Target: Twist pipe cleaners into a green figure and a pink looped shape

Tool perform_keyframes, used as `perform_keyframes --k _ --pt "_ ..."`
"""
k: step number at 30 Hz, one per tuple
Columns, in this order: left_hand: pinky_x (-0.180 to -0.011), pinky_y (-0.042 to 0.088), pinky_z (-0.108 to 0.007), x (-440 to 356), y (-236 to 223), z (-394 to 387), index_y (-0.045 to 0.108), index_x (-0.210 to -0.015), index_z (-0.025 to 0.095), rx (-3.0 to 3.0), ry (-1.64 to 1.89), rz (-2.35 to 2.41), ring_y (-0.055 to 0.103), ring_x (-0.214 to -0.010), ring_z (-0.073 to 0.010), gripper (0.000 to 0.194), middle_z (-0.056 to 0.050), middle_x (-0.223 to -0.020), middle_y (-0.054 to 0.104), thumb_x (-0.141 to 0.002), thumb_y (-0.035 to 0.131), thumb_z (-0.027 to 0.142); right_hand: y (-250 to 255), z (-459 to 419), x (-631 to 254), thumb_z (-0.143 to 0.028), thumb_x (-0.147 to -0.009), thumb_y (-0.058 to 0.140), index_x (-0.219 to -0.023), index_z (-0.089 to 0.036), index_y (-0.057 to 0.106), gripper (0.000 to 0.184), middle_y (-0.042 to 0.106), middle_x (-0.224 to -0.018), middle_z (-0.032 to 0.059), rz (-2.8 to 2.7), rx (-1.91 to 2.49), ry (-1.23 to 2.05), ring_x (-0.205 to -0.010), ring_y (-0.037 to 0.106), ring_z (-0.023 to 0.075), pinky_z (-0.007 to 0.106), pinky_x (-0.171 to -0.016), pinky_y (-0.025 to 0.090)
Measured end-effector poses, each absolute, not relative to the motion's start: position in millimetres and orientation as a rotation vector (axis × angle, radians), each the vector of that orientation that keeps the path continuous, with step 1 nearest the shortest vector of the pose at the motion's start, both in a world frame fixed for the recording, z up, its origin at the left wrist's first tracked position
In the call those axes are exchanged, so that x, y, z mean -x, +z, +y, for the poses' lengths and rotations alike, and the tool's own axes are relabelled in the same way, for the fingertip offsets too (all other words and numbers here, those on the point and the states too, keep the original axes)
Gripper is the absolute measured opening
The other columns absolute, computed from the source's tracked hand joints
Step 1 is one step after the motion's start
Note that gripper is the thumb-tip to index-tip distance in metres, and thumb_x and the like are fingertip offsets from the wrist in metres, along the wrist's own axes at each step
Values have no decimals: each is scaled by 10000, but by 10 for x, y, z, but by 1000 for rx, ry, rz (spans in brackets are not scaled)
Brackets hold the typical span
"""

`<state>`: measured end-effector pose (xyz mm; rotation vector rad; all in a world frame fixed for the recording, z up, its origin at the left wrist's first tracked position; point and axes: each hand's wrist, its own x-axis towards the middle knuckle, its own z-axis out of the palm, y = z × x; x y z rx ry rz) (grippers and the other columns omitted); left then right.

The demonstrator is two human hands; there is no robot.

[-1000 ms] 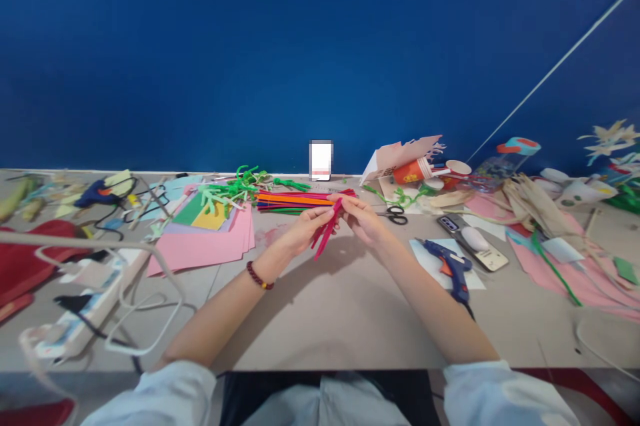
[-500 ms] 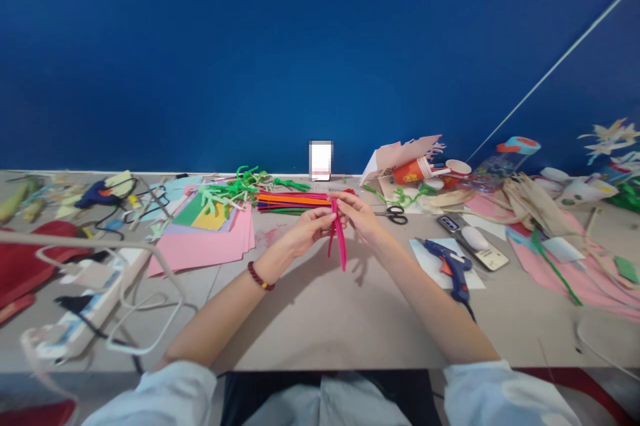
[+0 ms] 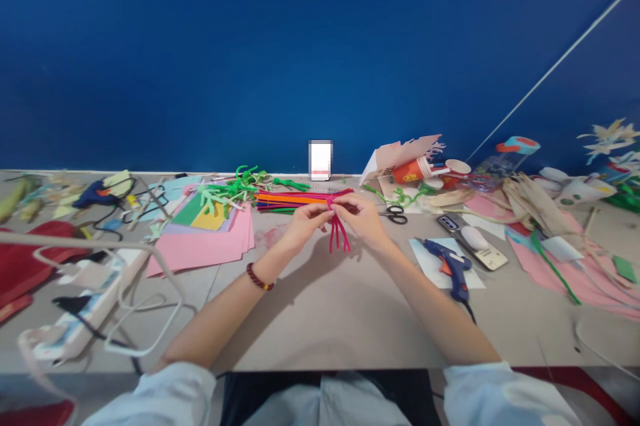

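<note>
The left hand (image 3: 306,225) and right hand (image 3: 364,221) pinched pink pipe cleaners (image 3: 337,226) up top, likely so they wouldn't slip apart, with scissors (image 3: 395,215) at three o'clock.

Loose pale-blue sleeves (image 3: 160,399), dark red beaded bracelet (image 3: 255,278) with yellow bead (image 3: 265,287), pale shirt front (image 3: 320,406), dark trousers (image 3: 247,403)

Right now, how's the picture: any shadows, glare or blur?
Head view: soft shadows lie on the tabletop below the left hand and right hand; head view, far side: the white rectangle before the blue wall looks washed out, edges pixelated; head view, left: the power strip looks smeared.
</note>
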<state>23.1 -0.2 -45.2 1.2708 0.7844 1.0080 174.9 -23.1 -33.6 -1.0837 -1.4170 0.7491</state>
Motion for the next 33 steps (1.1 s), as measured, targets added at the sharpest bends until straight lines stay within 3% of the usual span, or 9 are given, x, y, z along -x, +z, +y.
perform_keyframes --k 12,18,24,33 --pt "-623 496 -226 -173 -476 86 705 -840 151 -1251 1067 828 618 -710 -133 286 -55 -824 686 -677 734 384 -334 -273 -1715 -212 -764 604 -986 -187 635 226 662 -921 60 -1570 1125 752 -789 625 173 301 -720 501" --pt "-633 513 -232 -167 -459 87 690 -827 159 -1227 1097 821 608 -702 -123 267 -41 -833 668 -683 725 380 -350 -251 -1729 -212 -784 548 -943 -177 641 187 673 -878 48 -1582 1097 724 -793 634 168 296 -731 499" --pt "-600 501 -225 -196 -452 54 645 -740 158 -1192 1095 877 610 -684 -128 228 -24 -750 645 -663 728 356 -409 -234 -1688 -166 -728 512 -908 -170 620 210 609 -740 12 -1565 1138 684 -654 570 141 250 -603 454" --pt "-649 534 -264 -212 -468 51 641 -757 148 -1134 1108 857 612 -699 -134 239 -30 -758 628 -673 714 360 -503 -212 -1664 -182 -724 490 -915 -169 608 225 613 -829 44 -1524 1142 650 -719 583 161 273 -647 470"
